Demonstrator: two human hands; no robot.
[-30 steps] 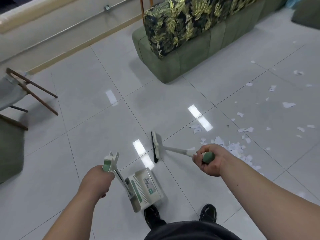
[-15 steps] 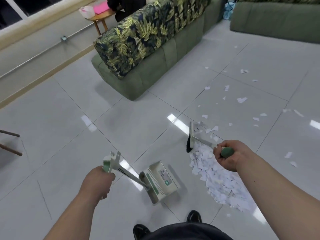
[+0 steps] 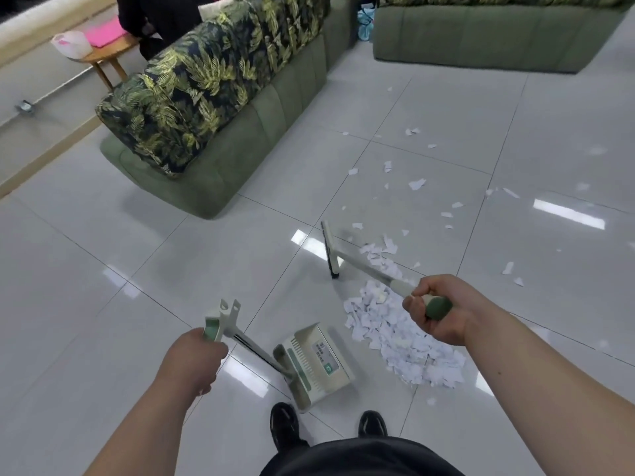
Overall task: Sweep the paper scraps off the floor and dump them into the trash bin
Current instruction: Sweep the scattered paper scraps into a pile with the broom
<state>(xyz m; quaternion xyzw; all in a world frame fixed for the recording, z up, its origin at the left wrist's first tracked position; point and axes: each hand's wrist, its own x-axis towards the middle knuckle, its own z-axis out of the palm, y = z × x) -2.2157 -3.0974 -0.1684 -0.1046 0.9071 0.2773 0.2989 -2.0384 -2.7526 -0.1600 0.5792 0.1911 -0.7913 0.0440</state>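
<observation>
Broom (image 3: 330, 250) shifted beyond heaped, jagged white scraps (image 3: 402, 341).

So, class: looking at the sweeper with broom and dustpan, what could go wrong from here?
1. The pile of torn white paper scraps lies beside the cream long-handled dustpan, not in it; a hard stroke could scatter it.
2. The black-bristled broom head sits short of the loose white scraps farther out, which may get missed.

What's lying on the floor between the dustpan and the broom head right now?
In the head view, mostly bare tile between dustpan and broom head; the paper pile borders that stretch on the right.
</observation>
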